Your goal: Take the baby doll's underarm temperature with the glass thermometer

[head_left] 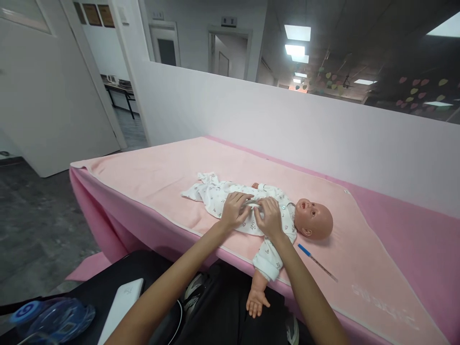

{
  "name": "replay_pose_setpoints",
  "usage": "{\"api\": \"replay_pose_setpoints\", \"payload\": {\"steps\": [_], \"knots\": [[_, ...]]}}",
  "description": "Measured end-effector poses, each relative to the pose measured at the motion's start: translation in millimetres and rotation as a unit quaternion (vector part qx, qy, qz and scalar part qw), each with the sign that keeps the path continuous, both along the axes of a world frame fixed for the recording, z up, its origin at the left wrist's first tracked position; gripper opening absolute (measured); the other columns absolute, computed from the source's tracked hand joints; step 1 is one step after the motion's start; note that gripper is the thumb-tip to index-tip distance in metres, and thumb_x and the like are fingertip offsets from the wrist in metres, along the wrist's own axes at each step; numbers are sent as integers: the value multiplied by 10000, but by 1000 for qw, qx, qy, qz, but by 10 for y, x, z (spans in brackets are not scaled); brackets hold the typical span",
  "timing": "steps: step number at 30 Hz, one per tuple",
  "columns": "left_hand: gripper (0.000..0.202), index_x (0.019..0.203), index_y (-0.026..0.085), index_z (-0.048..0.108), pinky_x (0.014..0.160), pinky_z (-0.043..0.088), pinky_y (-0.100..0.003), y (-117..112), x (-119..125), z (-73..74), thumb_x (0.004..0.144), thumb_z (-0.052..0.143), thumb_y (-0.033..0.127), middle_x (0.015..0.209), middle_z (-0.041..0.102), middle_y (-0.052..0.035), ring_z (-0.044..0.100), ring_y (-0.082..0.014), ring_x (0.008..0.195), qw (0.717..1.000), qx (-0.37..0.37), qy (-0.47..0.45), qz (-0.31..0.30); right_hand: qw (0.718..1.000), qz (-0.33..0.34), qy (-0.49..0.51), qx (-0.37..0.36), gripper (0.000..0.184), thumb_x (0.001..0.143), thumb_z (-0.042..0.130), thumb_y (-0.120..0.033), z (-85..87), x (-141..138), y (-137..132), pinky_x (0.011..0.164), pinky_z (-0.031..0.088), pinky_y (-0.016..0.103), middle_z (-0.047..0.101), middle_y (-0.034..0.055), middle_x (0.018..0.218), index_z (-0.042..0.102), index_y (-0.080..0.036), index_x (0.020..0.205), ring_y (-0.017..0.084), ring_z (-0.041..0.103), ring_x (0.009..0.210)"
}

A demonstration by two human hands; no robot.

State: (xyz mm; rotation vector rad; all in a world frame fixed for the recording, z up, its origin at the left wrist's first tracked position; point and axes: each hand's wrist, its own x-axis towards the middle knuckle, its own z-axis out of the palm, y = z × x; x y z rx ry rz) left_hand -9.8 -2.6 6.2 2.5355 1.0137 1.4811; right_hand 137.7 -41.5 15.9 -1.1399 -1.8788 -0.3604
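Note:
A baby doll (313, 218) lies on its back on a pink towel (151, 177), head to the right, dressed in a white patterned onesie (215, 194). My left hand (234, 211) and my right hand (270, 218) rest on the doll's belly, fingers curled and pinching the front of the onesie at its snap closure. One doll arm (259, 287) hangs over the table's near edge.
A thin thermometer with a blue tip (316, 261) lies on the towel beside the doll's head. A pink-covered table (413, 225) stands against a white partition wall (287, 124). A white device (120, 304) and a blue object (53, 318) sit at lower left. An open doorway is at far left.

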Motion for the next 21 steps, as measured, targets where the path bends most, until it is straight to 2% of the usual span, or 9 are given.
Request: {"api": "replay_pose_setpoints", "payload": {"steps": [5, 16, 21], "knots": [[284, 1072, 205, 542, 833, 377, -352, -13, 18, 0, 822, 432, 280, 1022, 593, -60, 512, -201, 959, 1000, 9, 3, -7, 1000, -6, 4, 9, 77, 844, 421, -208, -16, -5, 6, 869, 379, 352, 592, 33, 786, 495, -191, 827, 159, 522, 784], [158, 895, 196, 565, 804, 397, -335, -23, 66, -9, 824, 452, 280, 972, 599, -58, 530, -184, 908, 1000, 8, -1, 5, 999, -20, 2, 27, 117, 872, 407, -209, -77, 19, 48, 910, 372, 373, 626, 15, 738, 519, -201, 841, 140, 570, 718], [156, 915, 203, 571, 797, 386, -327, -12, 78, -14, 814, 465, 255, 979, 599, -46, 524, -178, 896, 999, 19, 23, 14, 999, -33, -7, 33, 110, 859, 420, -183, -84, 23, 63, 923, 364, 376, 633, 7, 723, 524, -200, 827, 132, 571, 691]]}}
